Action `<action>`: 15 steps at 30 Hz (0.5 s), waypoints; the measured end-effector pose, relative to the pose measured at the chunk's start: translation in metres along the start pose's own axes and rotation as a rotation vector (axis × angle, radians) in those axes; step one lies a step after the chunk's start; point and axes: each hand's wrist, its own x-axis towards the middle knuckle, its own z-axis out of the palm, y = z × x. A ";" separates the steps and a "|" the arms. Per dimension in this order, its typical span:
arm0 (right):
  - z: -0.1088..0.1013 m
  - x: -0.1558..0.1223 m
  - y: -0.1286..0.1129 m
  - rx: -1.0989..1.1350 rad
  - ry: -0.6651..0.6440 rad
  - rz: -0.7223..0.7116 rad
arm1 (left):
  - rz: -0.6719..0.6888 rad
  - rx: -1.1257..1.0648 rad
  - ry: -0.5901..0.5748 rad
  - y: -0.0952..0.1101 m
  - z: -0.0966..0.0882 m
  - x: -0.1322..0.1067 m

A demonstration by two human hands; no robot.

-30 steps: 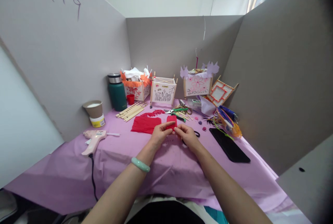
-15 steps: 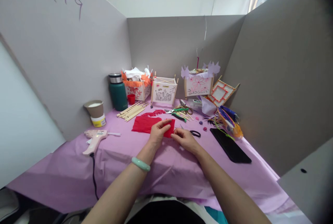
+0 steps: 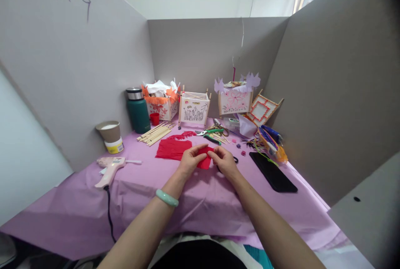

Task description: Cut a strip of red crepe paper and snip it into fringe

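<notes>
One red sheet [image 3: 204,164], held from both sides
Our left hand [image 3: 189,160] and right hand [image 3: 225,164] pinch it, thumbs against fingers, probably to keep it steady.

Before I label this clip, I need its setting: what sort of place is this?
Probably a small craft booth: grey partitions stand on three sides of a cloth-covered table, which holds a pink glue gun and a spread of thin wooden sticks.
</notes>
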 end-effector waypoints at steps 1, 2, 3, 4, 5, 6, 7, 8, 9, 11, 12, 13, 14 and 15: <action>0.000 0.000 0.000 -0.003 0.002 -0.002 | -0.004 -0.007 -0.006 0.000 0.000 0.000; -0.001 0.000 0.001 -0.008 0.000 -0.005 | -0.007 -0.012 -0.007 0.000 0.001 0.000; -0.001 0.000 0.001 -0.014 -0.003 -0.007 | -0.011 -0.011 -0.002 0.000 0.001 0.000; -0.001 0.000 0.002 -0.019 -0.004 -0.007 | -0.013 -0.004 0.007 0.000 0.001 0.000; -0.001 0.000 0.002 -0.022 -0.006 -0.005 | -0.019 0.009 0.014 0.000 0.001 0.000; -0.001 0.001 0.003 -0.022 -0.006 -0.002 | -0.030 0.028 0.016 -0.001 0.001 0.000; -0.001 0.001 0.003 -0.019 -0.003 0.000 | -0.043 0.050 0.015 -0.001 0.001 0.000; -0.001 0.001 0.004 -0.014 -0.001 0.001 | -0.056 0.071 0.012 -0.002 0.001 0.000; -0.001 0.001 0.004 -0.008 0.000 0.000 | -0.068 0.088 0.009 -0.003 0.001 0.000; -0.001 0.001 0.004 0.002 -0.005 -0.004 | -0.080 0.109 0.014 -0.004 0.000 0.000; -0.002 0.000 0.003 0.003 -0.007 -0.006 | -0.081 0.111 0.020 -0.004 0.000 0.000; -0.002 0.000 0.003 0.001 -0.007 -0.010 | -0.082 0.110 0.022 -0.004 0.000 0.000; -0.002 0.000 0.003 -0.004 -0.005 -0.015 | -0.084 0.110 0.022 -0.003 0.000 0.000; -0.002 0.000 0.002 -0.009 -0.001 -0.019 | -0.088 0.111 0.022 -0.003 0.001 0.000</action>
